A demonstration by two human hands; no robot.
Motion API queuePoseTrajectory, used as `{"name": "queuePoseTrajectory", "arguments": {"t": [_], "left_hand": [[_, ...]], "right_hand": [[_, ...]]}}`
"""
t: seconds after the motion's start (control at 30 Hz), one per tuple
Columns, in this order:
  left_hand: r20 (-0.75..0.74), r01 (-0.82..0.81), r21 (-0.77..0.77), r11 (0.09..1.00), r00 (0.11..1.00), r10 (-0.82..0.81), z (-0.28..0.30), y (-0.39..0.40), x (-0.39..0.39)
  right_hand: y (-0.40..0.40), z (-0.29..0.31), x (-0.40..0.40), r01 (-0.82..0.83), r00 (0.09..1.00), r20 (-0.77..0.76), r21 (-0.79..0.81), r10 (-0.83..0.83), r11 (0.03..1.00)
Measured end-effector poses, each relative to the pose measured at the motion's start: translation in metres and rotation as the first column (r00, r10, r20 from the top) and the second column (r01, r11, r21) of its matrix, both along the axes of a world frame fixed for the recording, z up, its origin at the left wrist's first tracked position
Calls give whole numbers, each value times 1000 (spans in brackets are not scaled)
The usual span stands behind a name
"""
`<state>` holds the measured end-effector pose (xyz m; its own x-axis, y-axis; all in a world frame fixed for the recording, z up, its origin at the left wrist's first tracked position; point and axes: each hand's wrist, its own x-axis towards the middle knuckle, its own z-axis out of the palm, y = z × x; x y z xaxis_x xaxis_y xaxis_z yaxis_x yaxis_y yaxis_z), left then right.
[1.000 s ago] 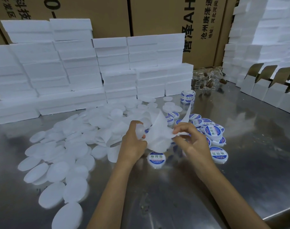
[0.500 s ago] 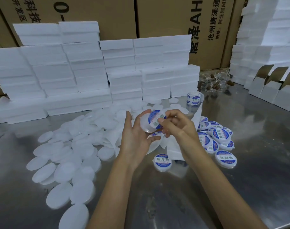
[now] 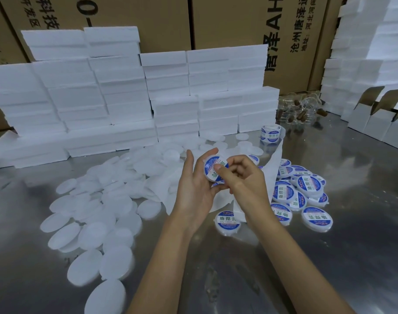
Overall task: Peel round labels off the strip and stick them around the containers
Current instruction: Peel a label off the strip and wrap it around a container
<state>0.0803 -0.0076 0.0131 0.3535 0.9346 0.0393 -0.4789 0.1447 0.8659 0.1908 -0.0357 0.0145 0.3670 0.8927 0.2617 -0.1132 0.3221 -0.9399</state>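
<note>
From the head camera, the left hand (image 3: 194, 189) is cradling a small round container (image 3: 213, 169) above the tabletop (image 3: 329, 257), fingers curled around its rim, while the right hand (image 3: 241, 177) is pinching in on its face, thumb pressing the blue-and-white label (image 3: 210, 165) flat. Plain white containers (image 3: 98, 214) are lying heaped to the left, labelled containers (image 3: 306, 189) are piling up on the right, and the roll of labels (image 3: 270, 133) is sitting behind with its strip (image 3: 276, 155) trailing forward. The container is looking light, smooth and probably slippery, so gripping by the rim seems best; the label is thin and prone to creasing.
</note>
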Motion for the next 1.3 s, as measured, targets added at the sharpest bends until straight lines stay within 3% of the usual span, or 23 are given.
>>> {"name": "queuePoseTrajectory", "arguments": {"t": [0.43, 0.57, 0.67, 0.77, 0.97, 1.17, 1.3], "left_hand": [[-88, -28, 106, 994, 995, 37, 1, -1, 7], [-181, -48, 217, 975, 980, 88, 0, -1, 12], [-185, -74, 236, 969, 976, 119, -2, -1, 14], [-115, -93, 162, 982, 987, 113, -3, -1, 14], [73, -84, 7, 996, 994, 83, 0, -7, 6], [287, 79, -104, 991, 957, -46, 2, -11, 6], [218, 122, -81, 989, 971, -102, 4, -13, 7]], "right_hand": [[1, -3, -4, 98, 994, 53, -13, -97, 995], [1, -6, -5, 174, 968, 190, -26, -166, 984], [-1, -8, -7, 296, 871, 403, 24, -280, 955], [-3, -11, -14, 357, 754, 564, 79, -337, 931], [-1, -11, -11, 412, 689, 633, 57, -352, 909], [-3, -13, -13, 478, 484, 797, 105, -361, 872], [-2, -14, -5, 490, 444, 800, 160, -404, 857]]}}
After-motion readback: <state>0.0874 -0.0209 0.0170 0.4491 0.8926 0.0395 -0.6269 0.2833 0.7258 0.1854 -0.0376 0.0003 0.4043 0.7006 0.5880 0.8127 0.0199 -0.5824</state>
